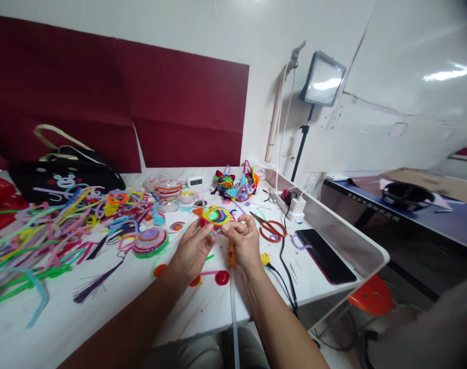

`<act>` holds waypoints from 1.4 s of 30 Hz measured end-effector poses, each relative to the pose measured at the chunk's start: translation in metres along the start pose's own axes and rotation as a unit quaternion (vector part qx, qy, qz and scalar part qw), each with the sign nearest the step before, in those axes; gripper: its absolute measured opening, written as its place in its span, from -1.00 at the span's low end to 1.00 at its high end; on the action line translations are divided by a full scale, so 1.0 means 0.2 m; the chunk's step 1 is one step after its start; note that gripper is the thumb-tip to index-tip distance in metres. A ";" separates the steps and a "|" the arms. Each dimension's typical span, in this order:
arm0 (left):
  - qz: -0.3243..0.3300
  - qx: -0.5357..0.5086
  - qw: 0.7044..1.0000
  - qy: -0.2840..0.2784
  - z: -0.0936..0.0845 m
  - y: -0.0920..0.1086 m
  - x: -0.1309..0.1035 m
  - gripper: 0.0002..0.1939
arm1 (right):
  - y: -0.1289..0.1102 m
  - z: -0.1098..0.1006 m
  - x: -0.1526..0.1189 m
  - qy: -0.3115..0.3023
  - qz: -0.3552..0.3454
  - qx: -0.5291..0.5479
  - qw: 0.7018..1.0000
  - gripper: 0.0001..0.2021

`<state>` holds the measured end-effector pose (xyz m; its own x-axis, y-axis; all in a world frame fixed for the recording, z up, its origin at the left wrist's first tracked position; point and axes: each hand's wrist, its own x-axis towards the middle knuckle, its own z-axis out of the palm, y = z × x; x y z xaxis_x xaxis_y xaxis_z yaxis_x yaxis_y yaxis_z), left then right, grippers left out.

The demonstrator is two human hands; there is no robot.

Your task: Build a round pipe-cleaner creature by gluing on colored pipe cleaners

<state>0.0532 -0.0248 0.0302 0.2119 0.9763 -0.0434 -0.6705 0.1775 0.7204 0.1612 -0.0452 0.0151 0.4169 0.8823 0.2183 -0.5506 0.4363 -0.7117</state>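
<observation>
Head view, craft (217,216) in hands (195,250) (245,245), inside table edge (197,333)

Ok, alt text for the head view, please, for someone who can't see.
A left hand and right hand hold a colourful, yellow-edged craft piece above a white table. Orange-handled scissors and a dark phone lie to the right, heaped multicoloured strips to the left.

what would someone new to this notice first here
Probably the bright multicoloured piece in the left hand, with the right hand at its edge, mid-picture. Next, the tangle of coloured strips across the table's left side, and the dark red sheet on the wall behind.
</observation>
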 end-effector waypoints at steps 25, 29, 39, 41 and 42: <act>0.014 -0.019 0.999 -0.039 -0.02 -0.02 0.00 -0.70 | 0.02 0.00 -0.02 -0.025 -0.020 -0.019 0.999 -0.53; 0.019 -0.012 0.999 -0.042 -0.02 -0.02 -0.01 -0.65 | 0.02 0.00 -0.02 -0.020 -0.019 -0.015 1.000 -0.52; 0.052 0.012 0.998 -0.026 -0.01 -0.03 -0.02 -0.53 | 0.05 -0.01 -0.02 -0.034 -0.020 -0.016 0.999 -0.53; 0.060 0.013 0.998 -0.026 -0.02 -0.04 -0.02 -0.53 | 0.05 -0.01 -0.03 -0.032 -0.020 -0.020 0.999 -0.54; 0.063 0.012 0.998 -0.027 -0.02 -0.04 -0.02 -0.54 | 0.05 0.00 -0.03 -0.031 -0.020 -0.023 0.999 -0.54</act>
<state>0.0553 -0.0290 0.0226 0.1656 0.9825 0.0847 -0.6769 0.0508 0.7343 0.1541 -0.0460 0.0066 0.3910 0.8742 0.2879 -0.4997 0.4644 -0.7312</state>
